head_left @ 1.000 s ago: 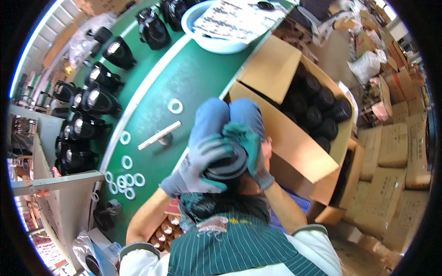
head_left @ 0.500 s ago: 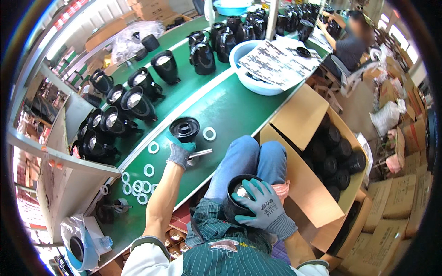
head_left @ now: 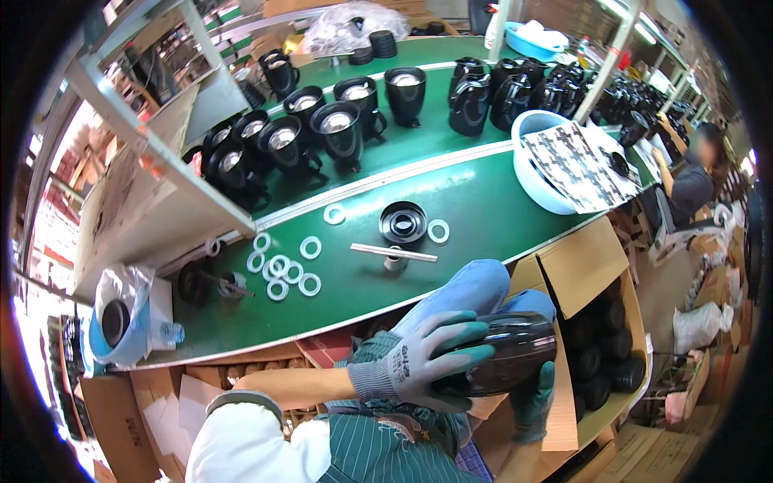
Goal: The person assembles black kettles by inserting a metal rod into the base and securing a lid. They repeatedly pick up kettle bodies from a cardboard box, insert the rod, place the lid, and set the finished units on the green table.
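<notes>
Above my lap, a glossy black jug (head_left: 515,352) lies tilted on its side between my gloved hands. My left hand (head_left: 431,360) spreads over its left end, fingers pressed round it. From the right and below, my right hand (head_left: 533,402) grips the other end; part of that hand is hidden by the jug. On the green bench (head_left: 362,294) rests a round black ridged part (head_left: 403,223) with a white ring (head_left: 438,231) beside it. Just in front of that part is a metal T-handled tool (head_left: 394,253), and several white rings (head_left: 279,266) lie to the left.
Black jugs with silvery insides (head_left: 336,129) stand in rows at the back. A light-blue basin (head_left: 538,181) with patterned sheets sits far right. An open carton (head_left: 596,274) of black parts is at my right. A person (head_left: 696,181) sits farther off.
My left hand has come off the bench, leaving the metal tool standing there, and now holds the jug. The jug has turned onto its side. The view has swung left.
</notes>
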### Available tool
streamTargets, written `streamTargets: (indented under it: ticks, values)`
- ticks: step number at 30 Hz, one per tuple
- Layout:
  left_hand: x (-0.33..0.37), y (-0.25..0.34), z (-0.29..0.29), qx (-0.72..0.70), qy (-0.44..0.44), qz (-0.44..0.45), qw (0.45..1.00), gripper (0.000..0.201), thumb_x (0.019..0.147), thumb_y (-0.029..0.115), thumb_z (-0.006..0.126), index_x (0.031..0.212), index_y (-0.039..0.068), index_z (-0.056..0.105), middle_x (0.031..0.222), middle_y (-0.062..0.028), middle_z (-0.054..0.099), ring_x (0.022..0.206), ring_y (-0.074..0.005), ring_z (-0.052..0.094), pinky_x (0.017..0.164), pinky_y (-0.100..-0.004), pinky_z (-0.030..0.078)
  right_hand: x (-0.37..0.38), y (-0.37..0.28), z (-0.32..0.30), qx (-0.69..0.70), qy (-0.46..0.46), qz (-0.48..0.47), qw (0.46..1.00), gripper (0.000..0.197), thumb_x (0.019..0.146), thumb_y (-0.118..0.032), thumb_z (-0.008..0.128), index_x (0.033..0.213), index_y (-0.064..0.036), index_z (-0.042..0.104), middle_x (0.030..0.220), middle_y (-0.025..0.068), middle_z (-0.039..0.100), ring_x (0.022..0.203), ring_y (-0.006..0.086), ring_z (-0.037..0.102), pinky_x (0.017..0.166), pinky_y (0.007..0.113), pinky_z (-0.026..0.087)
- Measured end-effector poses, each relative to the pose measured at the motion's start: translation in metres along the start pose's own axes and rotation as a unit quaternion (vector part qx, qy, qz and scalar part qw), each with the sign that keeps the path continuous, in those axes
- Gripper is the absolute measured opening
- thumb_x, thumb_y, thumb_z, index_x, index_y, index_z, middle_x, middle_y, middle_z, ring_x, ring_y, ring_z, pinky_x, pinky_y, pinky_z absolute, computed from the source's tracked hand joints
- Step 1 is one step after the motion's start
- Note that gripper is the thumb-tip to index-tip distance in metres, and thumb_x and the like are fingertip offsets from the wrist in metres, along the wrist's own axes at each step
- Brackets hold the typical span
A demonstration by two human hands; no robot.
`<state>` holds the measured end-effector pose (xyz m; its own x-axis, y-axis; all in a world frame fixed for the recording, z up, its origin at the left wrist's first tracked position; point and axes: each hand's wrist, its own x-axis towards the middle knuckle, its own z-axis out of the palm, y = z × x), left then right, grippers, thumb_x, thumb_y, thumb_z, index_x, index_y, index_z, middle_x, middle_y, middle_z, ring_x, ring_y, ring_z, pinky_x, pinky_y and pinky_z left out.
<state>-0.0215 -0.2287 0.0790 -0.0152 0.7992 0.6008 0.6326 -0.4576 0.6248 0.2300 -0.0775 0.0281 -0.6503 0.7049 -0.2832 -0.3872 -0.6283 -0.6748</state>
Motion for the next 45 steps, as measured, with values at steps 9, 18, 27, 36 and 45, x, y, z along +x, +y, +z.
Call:
streamTargets:
  ticks: [9, 18, 27, 36, 45]
  values:
    - [0.057, 0.072, -0.052, 0.034, -0.122, 0.021, 0.992, 0.085, 0.072, 0.044, 0.086, 0.145, 0.011, 0.057, 0.146, -0.0178, 0.054, 0.123, -0.0371, 0.061, 0.101, -0.0458, 0.052, -0.001, 0.073, 0.012, 0.132, -0.031, 0.091, 0.987, 0.069, 0.102, -0.040, 0.064, 0.155, -0.0036, 0.040, 0.148, 0.0168, 0.054, 0.137, 0.0291, 0.051, 0.120, 0.048, 0.038]
    - [0.049, -0.024, -0.130, 0.090, 0.310, -0.186, 0.928, 0.066, 0.090, -0.005, 0.067, 0.152, -0.005, 0.045, 0.139, -0.0153, 0.062, 0.126, -0.0226, 0.060, 0.109, -0.0386, 0.048, 0.034, 0.067, -0.007, 0.037, -0.023, 0.063, 0.997, 0.067, 0.098, -0.032, 0.069, 0.153, -0.0041, 0.043, 0.148, 0.0158, 0.055, 0.135, 0.0289, 0.053, 0.119, 0.046, 0.039]
    - [-0.089, 0.025, -0.137, 0.313, 0.252, -0.441, 0.803, 0.082, 0.072, 0.038, 0.087, 0.140, 0.001, 0.059, 0.132, -0.0219, 0.065, 0.126, -0.0343, 0.061, 0.110, -0.0414, 0.047, 0.049, 0.077, -0.010, -0.237, -0.073, -0.005, 0.969, 0.066, 0.094, -0.024, 0.075, 0.151, -0.0045, 0.045, 0.148, 0.0147, 0.055, 0.134, 0.0286, 0.055, 0.118, 0.043, 0.041]
    - [-0.312, 0.171, -0.056, 0.329, 0.360, -0.780, 0.392, 0.105, 0.067, 0.057, 0.089, 0.145, 0.000, 0.049, 0.137, -0.0271, 0.056, 0.129, -0.0403, 0.058, 0.108, -0.0468, 0.049, 0.088, 0.081, 0.043, -0.696, -0.345, -0.384, 0.499, 0.061, 0.097, -0.025, 0.069, 0.151, -0.0063, 0.046, 0.152, 0.0104, 0.054, 0.137, 0.0282, 0.054, 0.116, 0.047, 0.044]
    - [-0.510, 0.254, -0.155, 0.471, 0.329, -0.755, 0.317, 0.073, 0.071, 0.048, 0.087, 0.133, 0.015, 0.065, 0.125, -0.0209, 0.065, 0.118, -0.0388, 0.061, 0.105, -0.0470, 0.050, 0.066, 0.154, 0.045, -0.066, -0.257, 0.282, 0.922, 0.057, 0.100, -0.048, 0.057, 0.141, -0.0099, 0.056, 0.137, 0.0075, 0.063, 0.132, 0.0286, 0.055, 0.113, 0.047, 0.041]
